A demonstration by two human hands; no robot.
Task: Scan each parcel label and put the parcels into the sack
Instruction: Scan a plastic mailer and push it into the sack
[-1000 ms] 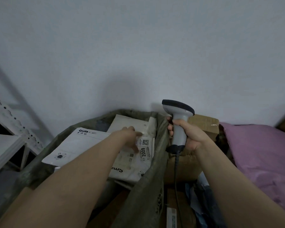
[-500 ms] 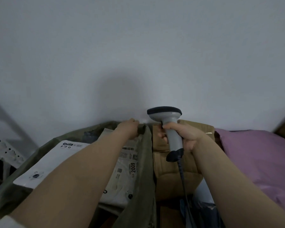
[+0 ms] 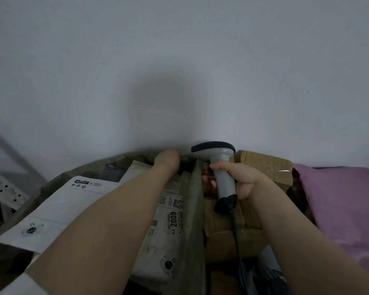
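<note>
An olive-grey sack [image 3: 197,211] stands open at lower left. Inside it lie a large white mailer [image 3: 58,209] and a white parcel with a label marked 2009 [image 3: 168,228]. My left hand [image 3: 167,161] reaches across them to the sack's far rim, where its fingers curl over the edge and are hidden. My right hand [image 3: 246,180] grips the handle of a grey barcode scanner [image 3: 216,153]. The scanner stands upright just right of the sack, and its black cable hangs down.
A brown cardboard box [image 3: 264,165] sits behind and under the scanner. A pink plastic mailer [image 3: 345,207] lies at the right, and dark packets at the bottom right. A white perforated metal shelf [image 3: 2,188] stands at the far left. A plain wall is close ahead.
My left hand left the 2009 parcel lying in the sack and moved up to the sack's far rim. The scanner hand shifted slightly left, and the view moved right.
</note>
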